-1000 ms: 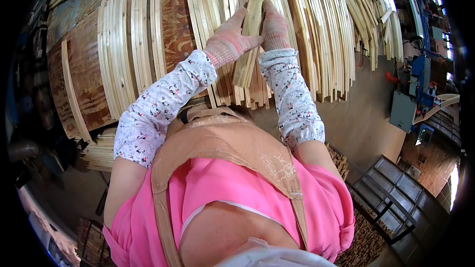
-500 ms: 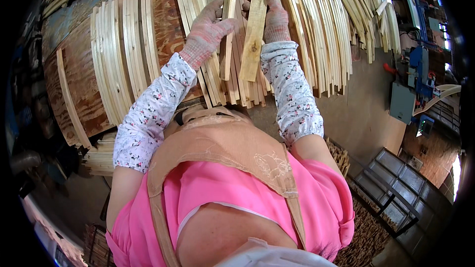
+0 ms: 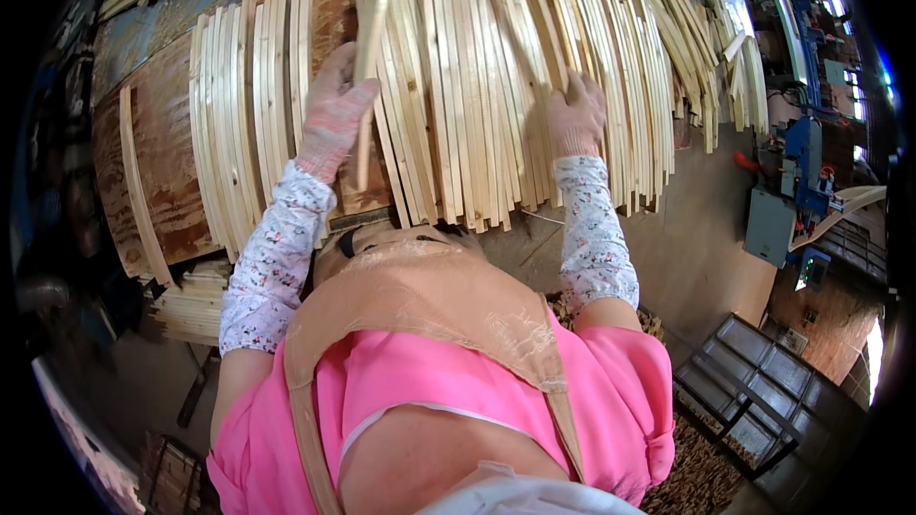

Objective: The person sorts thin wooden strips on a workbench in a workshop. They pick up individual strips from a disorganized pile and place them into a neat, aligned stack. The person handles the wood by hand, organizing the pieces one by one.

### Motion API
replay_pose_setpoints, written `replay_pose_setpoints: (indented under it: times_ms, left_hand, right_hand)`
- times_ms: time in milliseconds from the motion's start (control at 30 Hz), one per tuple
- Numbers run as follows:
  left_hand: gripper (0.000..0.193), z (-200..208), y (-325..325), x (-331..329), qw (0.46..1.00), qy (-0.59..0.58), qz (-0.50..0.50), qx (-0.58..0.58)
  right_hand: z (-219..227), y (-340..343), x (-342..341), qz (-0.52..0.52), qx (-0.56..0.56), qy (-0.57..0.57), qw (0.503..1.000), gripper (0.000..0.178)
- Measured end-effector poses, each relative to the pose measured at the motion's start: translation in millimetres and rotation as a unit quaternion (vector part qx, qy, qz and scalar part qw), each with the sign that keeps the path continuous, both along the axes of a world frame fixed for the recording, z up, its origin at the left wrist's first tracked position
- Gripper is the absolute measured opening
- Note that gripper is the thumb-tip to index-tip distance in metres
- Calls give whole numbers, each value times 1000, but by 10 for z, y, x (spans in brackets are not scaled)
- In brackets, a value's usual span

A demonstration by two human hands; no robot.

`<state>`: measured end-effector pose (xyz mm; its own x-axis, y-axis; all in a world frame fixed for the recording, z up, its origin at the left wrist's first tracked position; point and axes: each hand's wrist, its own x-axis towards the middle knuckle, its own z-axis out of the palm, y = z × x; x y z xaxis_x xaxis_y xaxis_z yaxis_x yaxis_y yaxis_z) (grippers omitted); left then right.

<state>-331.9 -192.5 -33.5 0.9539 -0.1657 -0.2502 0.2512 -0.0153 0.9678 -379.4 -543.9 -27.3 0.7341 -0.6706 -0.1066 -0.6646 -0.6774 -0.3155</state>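
My left hand (image 3: 334,116), in a pink and grey knit glove, is closed around a wooden strip (image 3: 379,0) raised over the bench; its far end leaves the picture. Off to the right, my gloved right hand (image 3: 578,116) grips the near part of a second wooden strip (image 3: 540,14), which slants away to the far left and looks to be above the others. Between the two hands lies a row of pale wooden strips (image 3: 468,105) side by side, pointing away from me. My right fingers are partly hidden and slightly blurred.
More strips lie in a group (image 3: 229,114) on the left of the brown plywood board (image 3: 172,172), with a single strip (image 3: 141,186) at its left. Loose strips (image 3: 673,29) are heaped at far right, near blue machinery (image 3: 816,138). A dark metal frame (image 3: 749,391) stands at lower right.
My hands have moved apart and nearer to me. The left carries its strip leftward; the right has gone rightward with its strip, now tilted the other way. The middle row is uncovered.
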Motion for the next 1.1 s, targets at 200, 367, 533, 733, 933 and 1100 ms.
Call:
replay_pose_setpoints:
  times_ms: [200,367,533,733,933,1100]
  left_hand:
    - [80,-238,913,-340,987,2,154,42]
    - [76,-192,1398,-567,962,-45,215,163]
    - [66,-219,1606,-467,943,-59,312,96]
    - [70,-429,2253,-465,942,-140,295,75]
    - [87,179,4368,-755,624,-350,-188,673]
    - [65,492,4630,-418,681,24,-148,717]
  right_hand:
    - [-323,-386,-304,152,-195,63,967,63]
    - [71,72,-110,98,-34,39,994,61]
    - [149,1783,215,223,417,-34,880,63]
    - [11,4071,-50,324,629,83,702,71]
    - [432,4410,330,542,374,287,696,60]
    - [379,4621,685,545,212,-144,798,69]
